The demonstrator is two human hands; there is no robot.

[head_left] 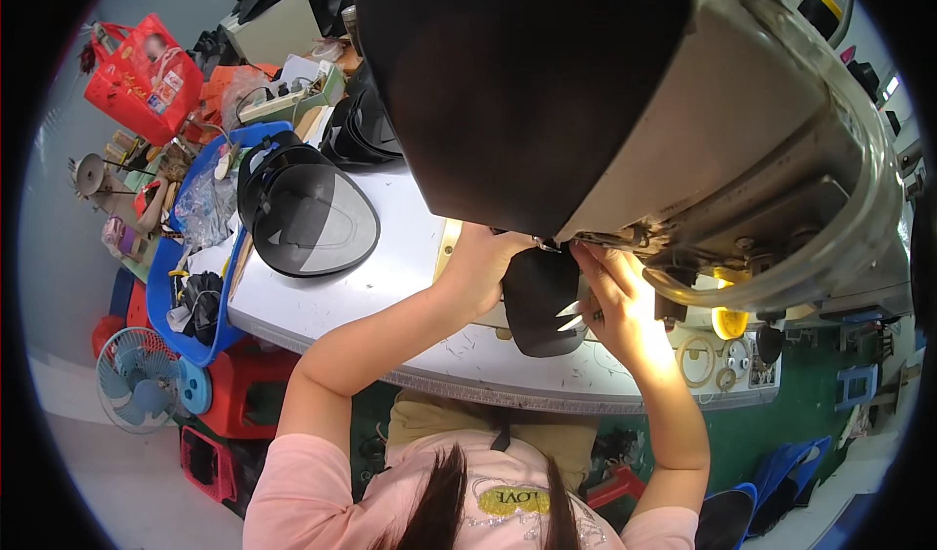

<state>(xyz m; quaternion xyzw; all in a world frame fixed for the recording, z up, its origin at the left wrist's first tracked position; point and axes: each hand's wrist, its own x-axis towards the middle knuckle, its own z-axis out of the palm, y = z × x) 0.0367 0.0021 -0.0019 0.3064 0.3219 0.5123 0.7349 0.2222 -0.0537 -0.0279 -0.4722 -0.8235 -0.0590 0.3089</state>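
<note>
A dark, rounded flat piece (543,301) lies on the white sewing table, its far end under the head of a sewing machine (625,150). My left hand (478,269) is closed at the piece's upper left edge, its fingertips close to the needle area and partly hidden by the machine. On the other side, my right hand (617,301) is closed around small thread snips (570,318), whose two pale blades point left over the piece. The thumb and forefinger of that hand reach up to the piece's far edge, beside the presser foot. The machine head hides the stitching spot.
Stacked black curved pieces with mesh panels (322,220) rest on the table (410,257) to the left. Beyond them stand blue bins (176,306), a red bag (146,80) and a fan (142,379). A lamp glows by the machine. Thread scraps dot the tabletop.
</note>
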